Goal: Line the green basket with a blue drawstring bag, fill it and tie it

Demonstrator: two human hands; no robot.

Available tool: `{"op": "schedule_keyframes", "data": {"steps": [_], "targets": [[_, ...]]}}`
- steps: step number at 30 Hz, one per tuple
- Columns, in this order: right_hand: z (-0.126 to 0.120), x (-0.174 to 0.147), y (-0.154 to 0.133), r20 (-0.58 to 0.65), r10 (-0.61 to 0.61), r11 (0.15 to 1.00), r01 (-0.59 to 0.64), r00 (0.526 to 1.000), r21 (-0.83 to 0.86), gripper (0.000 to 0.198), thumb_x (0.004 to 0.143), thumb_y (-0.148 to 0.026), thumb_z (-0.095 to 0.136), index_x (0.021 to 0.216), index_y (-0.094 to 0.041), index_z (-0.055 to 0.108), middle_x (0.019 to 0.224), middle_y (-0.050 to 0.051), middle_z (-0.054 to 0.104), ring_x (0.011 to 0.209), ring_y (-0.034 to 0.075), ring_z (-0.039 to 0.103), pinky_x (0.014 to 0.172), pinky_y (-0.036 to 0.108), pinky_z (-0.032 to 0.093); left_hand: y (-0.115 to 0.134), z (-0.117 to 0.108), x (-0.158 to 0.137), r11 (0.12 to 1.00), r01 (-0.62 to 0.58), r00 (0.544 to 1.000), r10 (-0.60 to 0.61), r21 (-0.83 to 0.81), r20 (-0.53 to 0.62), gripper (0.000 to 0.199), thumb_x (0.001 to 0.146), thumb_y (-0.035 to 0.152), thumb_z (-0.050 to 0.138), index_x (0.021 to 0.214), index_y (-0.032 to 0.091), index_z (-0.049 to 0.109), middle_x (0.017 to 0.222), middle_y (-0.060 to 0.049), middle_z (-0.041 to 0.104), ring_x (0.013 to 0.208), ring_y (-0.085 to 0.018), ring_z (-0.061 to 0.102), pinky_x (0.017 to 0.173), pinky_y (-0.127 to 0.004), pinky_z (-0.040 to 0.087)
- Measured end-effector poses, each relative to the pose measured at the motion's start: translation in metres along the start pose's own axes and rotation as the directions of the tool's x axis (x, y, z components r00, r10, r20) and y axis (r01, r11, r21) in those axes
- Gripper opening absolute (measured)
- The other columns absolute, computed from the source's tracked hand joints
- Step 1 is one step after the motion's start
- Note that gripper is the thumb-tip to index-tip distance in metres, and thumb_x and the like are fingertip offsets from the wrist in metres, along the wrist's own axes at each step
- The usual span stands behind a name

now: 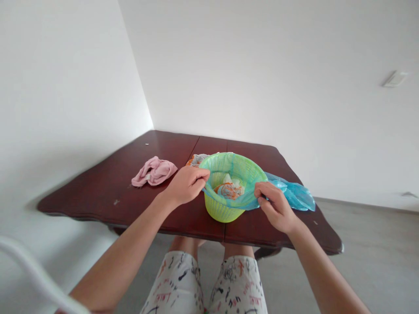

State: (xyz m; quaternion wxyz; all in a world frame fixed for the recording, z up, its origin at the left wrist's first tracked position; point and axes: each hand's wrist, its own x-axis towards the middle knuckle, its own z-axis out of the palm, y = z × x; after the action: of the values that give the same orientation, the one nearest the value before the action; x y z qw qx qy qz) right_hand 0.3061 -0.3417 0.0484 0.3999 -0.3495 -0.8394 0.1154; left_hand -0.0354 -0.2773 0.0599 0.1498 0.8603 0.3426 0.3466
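We see a dark red table (108, 192) under both hands. Out past the left hand (186, 185), a little to its left, lies a crumpled pink cloth (154, 171) — it touches nothing else. Just behind that hand, peeking from behind the basket, is a bit of orange and grey cloth (196, 159). Nothing stands between the hands and the basket.

The green basket (229, 192) sits between the 2 hands, near the table's front edge. A thin blue bag (291, 194) lines it and spills out to the far side of the right hand (276, 207). Inside the basket we see some crumpled white and orange stuff (230, 188).

The left hand is closed on the bag at the basket's left rim. The right hand pinches the blue bag at the right rim, fingers curled tight. Below the hands we see 2 knees in printed shorts (209, 283).
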Motion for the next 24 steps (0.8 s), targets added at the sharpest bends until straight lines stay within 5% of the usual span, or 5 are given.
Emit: {"op": "schedule_keyframes", "data": {"steps": [4,8,13,19,24], "targets": [[0.011,0.008,0.006,0.027,0.007,0.997,-0.009,1.0,0.074,0.019,0.095,-0.016,0.052,0.081,-0.026,0.045,0.073,-0.003,0.047,0.068,0.018,0.044,0.069,0.036,0.034,0.0,-0.007,0.014,0.983,-0.18,0.966,0.17,0.036,0.193,0.025,0.091,0.017,0.056,0.072,0.023,0.04,0.063,0.003,0.043,0.062,-0.017,0.042,0.068,-0.038,0.026],[0.025,0.009,0.016,-0.159,0.021,0.961,0.023,0.987,0.274,0.021,0.094,-0.022,0.052,0.075,-0.026,0.043,0.069,-0.002,0.042,0.065,0.018,0.04,0.066,0.037,0.03,-0.006,0.005,0.019,0.917,-0.26,0.911,0.336,-0.301,0.238,0.022,0.096,0.024,0.055,0.076,0.023,0.046,0.07,0.002,0.049,0.067,-0.017,0.046,0.072,-0.036,0.034],[0.03,0.003,0.023,-0.253,0.113,0.928,-0.011,0.961,0.373,0.022,0.092,-0.024,0.055,0.072,-0.026,0.044,0.069,-0.001,0.04,0.066,0.019,0.039,0.066,0.038,0.027,-0.02,0.016,0.016,0.801,-0.114,0.992,0.122,-0.588,-0.026,0.03,0.094,0.033,0.055,0.068,0.021,0.062,0.06,0.0,0.057,0.058,-0.016,0.048,0.062,-0.032,0.034],[0.025,0.005,0.006,-0.009,0.016,0.94,-0.012,1.0,0.34,0.021,0.101,-0.019,0.051,0.081,-0.025,0.049,0.075,-0.001,0.049,0.072,0.02,0.045,0.071,0.038,0.032,-0.018,0.004,0.036,0.833,0.0,0.969,0.136,-0.554,0.205,0.034,0.096,0.037,0.06,0.068,0.019,0.064,0.06,0.001,0.058,0.057,-0.012,0.046,0.06,-0.028,0.033],[0.014,0.008,-0.001,0.128,0.071,0.911,-0.117,0.989,0.395,0.02,0.101,-0.022,0.054,0.082,-0.024,0.05,0.078,0.0,0.051,0.076,0.02,0.045,0.074,0.039,0.032,-0.013,0.004,0.05,0.77,0.126,0.98,0.001,-0.625,0.198,0.035,0.087,0.042,0.061,0.059,0.021,0.06,0.054,0.0,0.052,0.054,-0.014,0.043,0.057,-0.029,0.032]]}}
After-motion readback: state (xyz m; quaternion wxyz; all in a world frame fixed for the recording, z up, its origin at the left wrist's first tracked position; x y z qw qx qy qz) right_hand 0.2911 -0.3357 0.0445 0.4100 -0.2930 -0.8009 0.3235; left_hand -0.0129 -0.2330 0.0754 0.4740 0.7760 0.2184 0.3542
